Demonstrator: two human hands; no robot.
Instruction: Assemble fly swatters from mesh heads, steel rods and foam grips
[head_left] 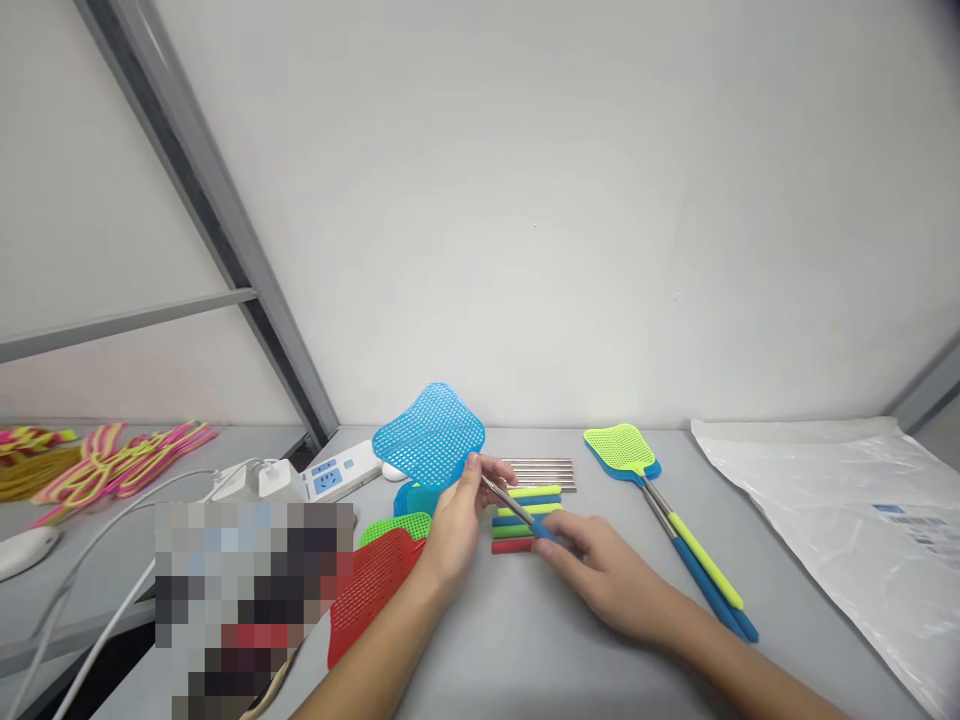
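Gripping blue handle (543,530): right hand (600,568), at lower-right end of slanting metal rod (508,500); left hand (459,515) pinching blue mesh head (431,435) at upper-left end.

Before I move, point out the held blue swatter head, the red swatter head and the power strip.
Held blue swatter head (433,436): head view, middle of the mesh.
Red swatter head (372,588): head view, middle of the mesh.
Power strip (340,475): head view, socket face.
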